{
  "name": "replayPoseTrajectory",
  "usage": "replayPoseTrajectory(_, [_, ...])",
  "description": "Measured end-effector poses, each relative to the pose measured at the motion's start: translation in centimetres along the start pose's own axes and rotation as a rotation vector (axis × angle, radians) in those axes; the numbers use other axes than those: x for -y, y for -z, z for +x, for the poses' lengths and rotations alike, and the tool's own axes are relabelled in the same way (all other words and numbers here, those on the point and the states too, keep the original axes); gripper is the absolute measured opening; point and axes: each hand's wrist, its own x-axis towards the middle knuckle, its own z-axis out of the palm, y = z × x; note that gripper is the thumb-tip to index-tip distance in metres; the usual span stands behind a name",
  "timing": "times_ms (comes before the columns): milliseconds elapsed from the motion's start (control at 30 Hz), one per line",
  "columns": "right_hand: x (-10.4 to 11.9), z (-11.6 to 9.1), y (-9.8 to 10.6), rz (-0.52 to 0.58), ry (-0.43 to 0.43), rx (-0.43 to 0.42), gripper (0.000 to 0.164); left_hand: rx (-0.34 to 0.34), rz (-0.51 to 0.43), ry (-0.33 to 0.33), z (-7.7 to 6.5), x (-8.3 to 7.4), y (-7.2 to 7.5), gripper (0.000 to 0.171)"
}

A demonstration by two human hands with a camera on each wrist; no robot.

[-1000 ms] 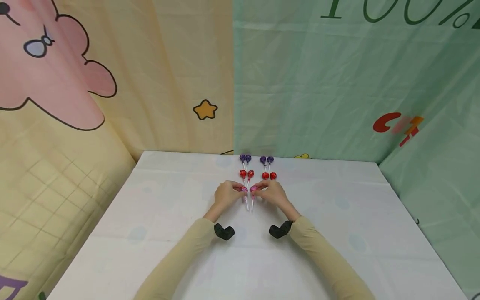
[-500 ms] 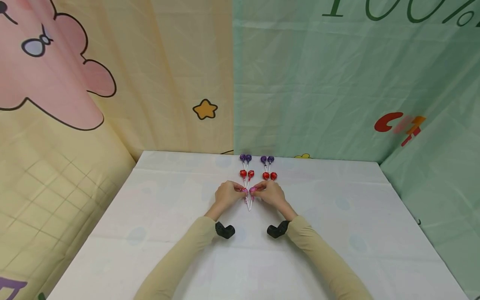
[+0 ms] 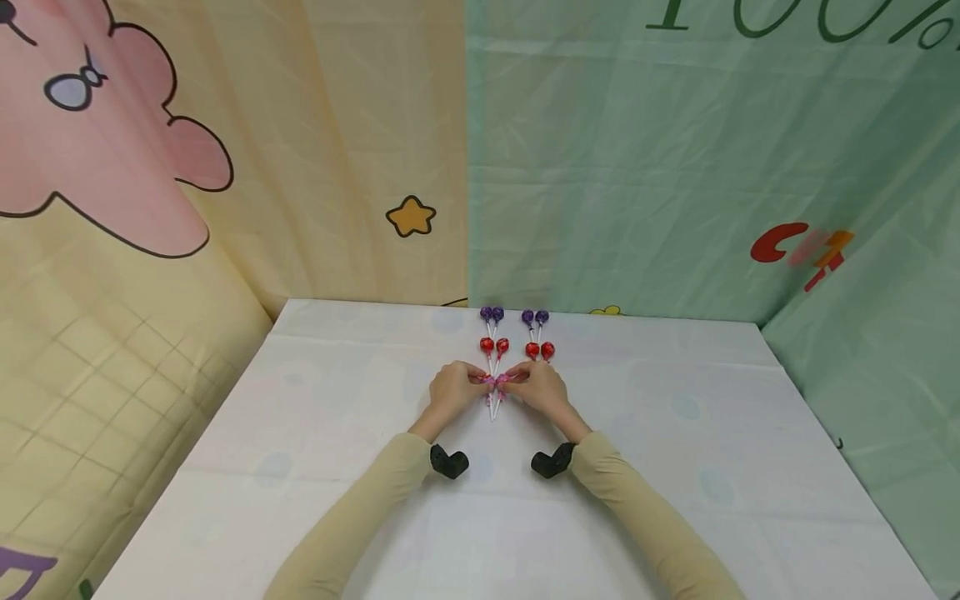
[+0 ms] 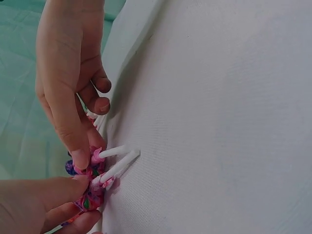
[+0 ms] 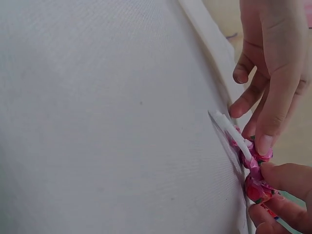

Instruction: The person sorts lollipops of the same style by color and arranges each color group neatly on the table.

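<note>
Two pink-wrapped lollipops lie side by side on the white table, their white sticks converging toward the person. My left hand (image 3: pixel 453 389) pinches the left pink lollipop (image 4: pixel 87 201) by its wrapped head between thumb and fingers. From the other side, my right hand (image 3: pixel 542 389) holds the head of the right pink lollipop (image 5: pixel 258 189) in the same way. The two heads are right beside each other, partly covered by the fingertips. Just beyond the hands are a pair of red lollipops (image 3: pixel 487 345) and a pair of purple lollipops (image 3: pixel 492 313), their sticks also slanting together.
Farther right stand two more red lollipops (image 3: pixel 540 350), sticks hidden behind my right hand, below two purple lollipops (image 3: pixel 535 317). The white table (image 3: pixel 300 500) ends at a printed curtain (image 3: pixel 600 167) behind. A black wrist device (image 3: pixel 552 461) sits at each sleeve.
My right hand has shifted slightly left with its pink lollipop. The two pink heads are closer, and the stick ends, apart earlier, now meet. My left hand has hardly moved.
</note>
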Motion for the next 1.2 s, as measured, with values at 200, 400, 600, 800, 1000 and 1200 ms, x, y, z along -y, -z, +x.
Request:
replayPoseTrajectory(200, [0.15, -0.03, 0.08, -0.002, 0.001, 0.020, 0.029, -0.004, 0.018, -0.010, -0.07, 0.06, -0.03, 0.027])
replayPoseTrajectory(400, [0.31, -0.10, 0.57, -0.007, 0.003, 0.056, 0.030, -0.007, 0.016, -0.013, -0.17, 0.11, 0.05, 0.030])
replayPoseTrajectory(600, [0.09, -0.23, 0.63, 0.004, 0.004, 0.084, 0.029, -0.009, 0.012, -0.022, -0.38, 0.33, 0.00, 0.028])
replayPoseTrajectory(800, [-0.01, -0.40, 0.64, 0.033, -0.011, 0.105, 0.027, -0.013, 0.013, -0.039, -0.50, 0.58, -0.18, 0.027])
replayPoseTrajectory(1000, [0.00, -0.29, 0.71, 0.038, -0.004, 0.115, 0.028, -0.008, 0.004, -0.041, -0.61, 0.57, 0.09, 0.028])
replayPoseTrajectory(1200, [-0.15, -0.34, 0.85, 0.021, -0.006, 0.117, 0.030, 0.003, 0.013, -0.027, -0.69, 0.50, 0.30, 0.031])
